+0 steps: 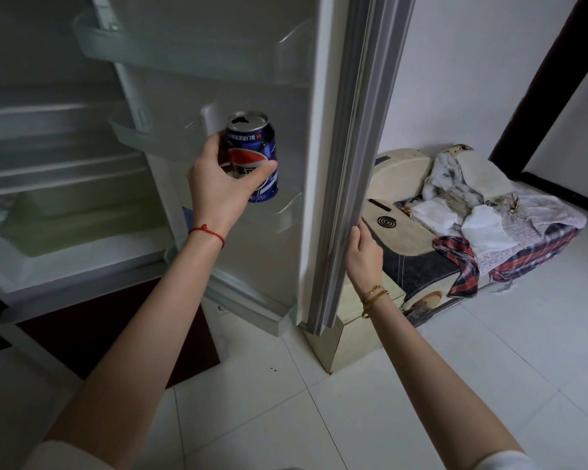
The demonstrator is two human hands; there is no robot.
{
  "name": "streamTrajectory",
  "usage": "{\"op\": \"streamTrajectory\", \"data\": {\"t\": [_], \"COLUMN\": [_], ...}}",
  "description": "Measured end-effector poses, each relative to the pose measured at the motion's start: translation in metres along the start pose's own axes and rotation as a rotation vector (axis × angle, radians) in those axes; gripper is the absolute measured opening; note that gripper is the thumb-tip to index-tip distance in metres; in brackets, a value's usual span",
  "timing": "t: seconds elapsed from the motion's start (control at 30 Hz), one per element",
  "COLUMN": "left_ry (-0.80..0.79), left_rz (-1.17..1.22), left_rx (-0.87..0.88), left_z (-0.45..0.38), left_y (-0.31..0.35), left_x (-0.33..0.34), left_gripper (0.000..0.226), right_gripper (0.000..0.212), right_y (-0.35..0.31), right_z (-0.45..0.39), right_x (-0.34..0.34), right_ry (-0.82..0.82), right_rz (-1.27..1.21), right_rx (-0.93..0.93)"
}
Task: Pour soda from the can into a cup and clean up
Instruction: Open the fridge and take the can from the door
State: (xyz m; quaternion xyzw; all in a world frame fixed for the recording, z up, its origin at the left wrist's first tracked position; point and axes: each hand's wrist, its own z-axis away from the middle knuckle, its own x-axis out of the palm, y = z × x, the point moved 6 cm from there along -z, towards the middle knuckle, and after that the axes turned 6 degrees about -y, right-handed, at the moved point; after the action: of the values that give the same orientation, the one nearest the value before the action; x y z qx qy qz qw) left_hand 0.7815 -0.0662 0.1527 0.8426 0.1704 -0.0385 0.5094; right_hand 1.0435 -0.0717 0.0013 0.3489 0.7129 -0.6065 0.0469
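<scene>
While upright, can [253, 154] (opened) within left hand [218, 184] fingers [263, 169].

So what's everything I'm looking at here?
Can: one, blue, opened, upright, held in front of the door shelves.
Fridge door: one, white, open, grey seal along its edge.
Door shelves: several, clear, on the door's inside.
Clothes: one heap, white and plaid, right, on a low patterned piece.
Floor: white tiles.
Left hand: red string at wrist, grips the can.
Right hand: gold bracelets, holds the door's edge.
</scene>
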Motion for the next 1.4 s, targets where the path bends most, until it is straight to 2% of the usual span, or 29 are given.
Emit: {"op": "streamTrajectory", "data": {"t": [0.2,0.37,0.57,0.73,0.87,0.97,1.4], "left_ry": [-0.073,-0.067,-0.037,0.014,0.026,0.028,0.045], "left_rz": [0.055,0.098,0.122,0.133,0.133,0.134,0.069], "left_rx": [-0.02,-0.042,-0.072,-0.092,-0.121,-0.143,-0.235], "left_z": [0.03,0.057,0.09,0.115,0.135,0.15,0.216], "left_y": [0.005,0.005,0.007,0.006,-0.001,-0.006,-0.039], "left_x": [-0.008,-0.021,-0.044,-0.07,-0.089,-0.105,-0.223], "left_gripper": [0.063,0.066,0.054,0.054,0.056,0.055,0.062], "right_gripper": [0.042,0.023,0.028,0.027,0.04,0.041,0.049], "right_y": [-0.003,-0.01,-0.015,-0.018,-0.018,-0.03,-0.097], "right_z": [0.008,0.022,0.047,0.072,0.095,0.119,0.226], "right_x": [-0.002,-0.005,-0.004,0.007,0.023,0.032,0.091], "right_ry": [0.0,-0.029,0.001,0.05,0.078,0.082,0.122], "right_rz": [0.016,0.016,0.011,0.033,0.063,0.049,0.149], "right_rx": [-0.004,-0.028,-0.081,-0.168,-0.179,-0.201,-0.507]}}
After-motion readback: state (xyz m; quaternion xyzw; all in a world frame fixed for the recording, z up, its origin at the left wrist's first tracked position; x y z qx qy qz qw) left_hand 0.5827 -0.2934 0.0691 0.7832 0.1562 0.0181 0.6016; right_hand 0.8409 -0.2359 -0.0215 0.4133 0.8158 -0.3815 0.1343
